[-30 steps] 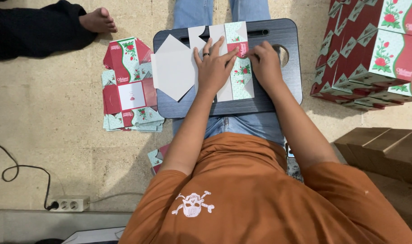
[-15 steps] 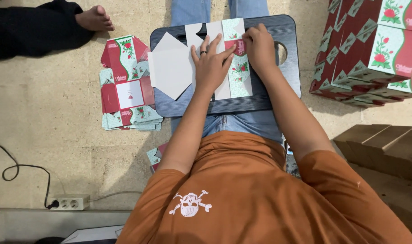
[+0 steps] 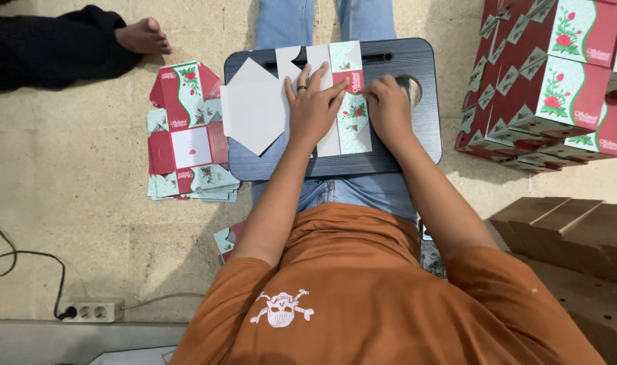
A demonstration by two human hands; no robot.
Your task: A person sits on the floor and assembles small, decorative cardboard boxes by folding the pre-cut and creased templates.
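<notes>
Both hands now sit close together on the flat carton blank [image 3: 352,115] spread over the black tabletop [image 3: 416,145] on the person's lap. 1 second ago the right hand [image 3: 388,111] lay further right; it has slid in and pinches a red-and-green panel, while the left hand [image 3: 313,105] presses flat (fingers spread). A fold seems under way.

a flat unfolded carton [image 3: 345,101], white, mint and red with roses, lies on the black lap tray [image 3: 403,152]. a pile of flat cartons [image 3: 186,135] lies left of it; stacked folded boxes [image 3: 558,88] stand right.
</notes>
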